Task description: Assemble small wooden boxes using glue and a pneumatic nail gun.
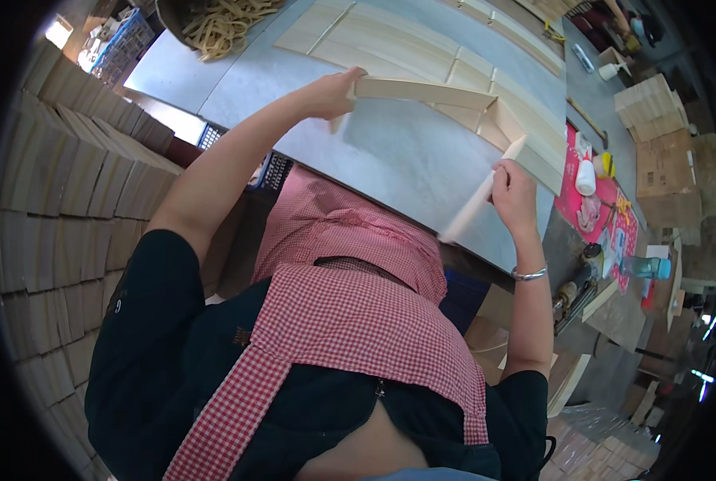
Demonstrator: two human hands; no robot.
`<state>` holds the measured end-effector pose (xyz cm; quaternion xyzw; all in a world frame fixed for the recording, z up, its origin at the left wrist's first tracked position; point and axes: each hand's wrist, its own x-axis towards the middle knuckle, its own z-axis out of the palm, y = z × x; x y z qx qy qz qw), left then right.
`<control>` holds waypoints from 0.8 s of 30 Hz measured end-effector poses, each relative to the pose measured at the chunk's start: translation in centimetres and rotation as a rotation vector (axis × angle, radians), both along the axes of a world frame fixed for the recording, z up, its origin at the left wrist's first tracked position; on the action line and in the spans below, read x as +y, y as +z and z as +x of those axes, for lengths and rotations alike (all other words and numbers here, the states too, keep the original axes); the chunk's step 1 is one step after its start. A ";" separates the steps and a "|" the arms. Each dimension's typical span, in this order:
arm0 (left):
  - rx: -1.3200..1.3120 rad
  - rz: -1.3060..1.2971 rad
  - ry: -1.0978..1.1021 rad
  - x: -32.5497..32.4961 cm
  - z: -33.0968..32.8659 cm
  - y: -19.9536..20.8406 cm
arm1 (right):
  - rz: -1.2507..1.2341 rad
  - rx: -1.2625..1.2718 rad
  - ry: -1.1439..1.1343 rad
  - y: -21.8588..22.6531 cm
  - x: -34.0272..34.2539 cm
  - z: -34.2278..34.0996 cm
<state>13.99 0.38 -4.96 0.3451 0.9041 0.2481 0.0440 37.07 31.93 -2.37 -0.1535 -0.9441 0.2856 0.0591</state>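
My left hand [331, 94] grips the end of a long pale wooden slat [422, 92] that stands on edge above the grey metal worktable [390, 164]. My right hand [513, 192] holds a second pale slat [481, 195], tilted, with its far end near the first slat's far end. Both slats sit in front of flat pale wood panels [390, 44] laid on the table. I wear a red checked apron [358, 305] over a dark top.
Stacks of thin wood boards [61, 184] rise on the left. A bowl of tan rubber bands [222, 24] sits at the table's far left. A red mat with a white bottle [586, 178] lies right, with cardboard boxes [663, 168] beyond.
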 end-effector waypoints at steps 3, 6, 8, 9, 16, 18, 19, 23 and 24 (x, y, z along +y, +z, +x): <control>-0.584 0.137 0.050 0.9 0.0 1.5 | -0.305 -0.024 0.052 1.2 -4.5 -0.2; -0.616 0.211 0.035 0.4 0.4 0.6 | 0.249 0.026 0.289 1.9 -8.0 -0.3; -0.603 0.210 0.024 0.0 0.9 0.3 | 0.430 0.043 0.383 1.3 -8.8 -0.5; -0.588 0.235 0.012 -0.2 1.2 0.0 | 0.349 0.121 0.374 0.3 -9.0 -0.7; -0.445 0.339 0.001 -0.6 2.8 -2.3 | 0.095 0.361 0.345 -2.7 -9.4 -0.9; -0.416 0.350 0.014 -0.6 3.1 -2.5 | 0.095 0.363 0.351 -2.8 -9.5 -0.9; -0.421 0.327 0.016 -0.6 3.3 -2.3 | 0.092 0.359 0.343 -2.9 -9.6 -0.9; -0.441 0.260 0.026 -0.9 3.7 -1.5 | 0.081 0.343 0.324 -3.0 -9.7 -1.1; -0.500 0.291 0.012 -1.3 3.8 -1.4 | 0.088 0.337 0.319 -2.9 -9.8 -1.1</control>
